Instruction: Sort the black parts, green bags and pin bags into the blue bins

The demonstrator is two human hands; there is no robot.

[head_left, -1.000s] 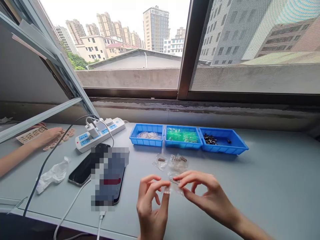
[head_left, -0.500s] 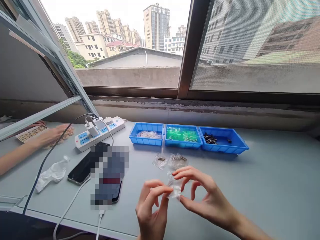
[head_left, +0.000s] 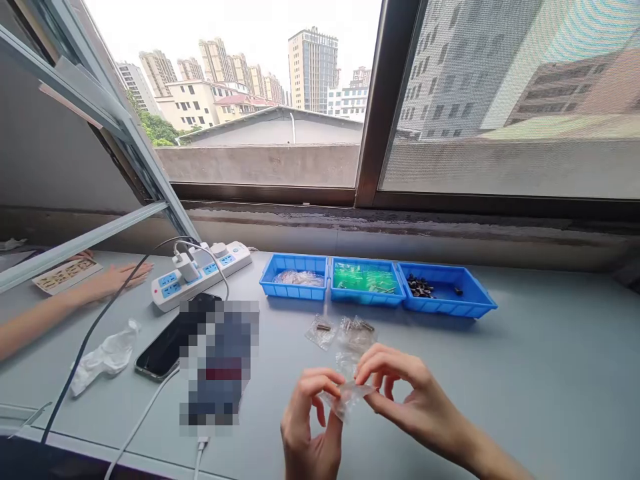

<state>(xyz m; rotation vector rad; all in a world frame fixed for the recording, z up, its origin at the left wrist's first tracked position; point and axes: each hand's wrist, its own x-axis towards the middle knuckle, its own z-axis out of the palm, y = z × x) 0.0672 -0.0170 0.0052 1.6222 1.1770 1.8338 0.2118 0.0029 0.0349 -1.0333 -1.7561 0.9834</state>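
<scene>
A small clear plastic bag (head_left: pixel 345 402) is held between my two hands, low in the middle of the head view. My left hand (head_left: pixel 314 417) pinches its left side between thumb and fingers. On the opposite side, my right hand (head_left: pixel 407 393) grips the bag's upper edge with thumb and forefinger. Just beyond my fingers lie filled clear bags (head_left: pixel 357 331) on the table, with dark little cylindrical parts showing inside. One more such bag (head_left: pixel 321 330) rests to their left. Whether the held bag has anything in it I cannot tell.
Three blue bins stand in a row: clear bags in the left bin (head_left: pixel 295 291), green pieces in the middle bin (head_left: pixel 367 300), dark parts in the right bin (head_left: pixel 450 309). Leftward are a power strip (head_left: pixel 200 275), a phone (head_left: pixel 170 340), cables, crumpled tissue (head_left: pixel 107 353) and another person's arm (head_left: pixel 60 307).
My right fingers have come down onto the bag's edge, and the bag now spreads between both hands. The other person's hand lies flatter on the table. The view has tilted up slightly.
</scene>
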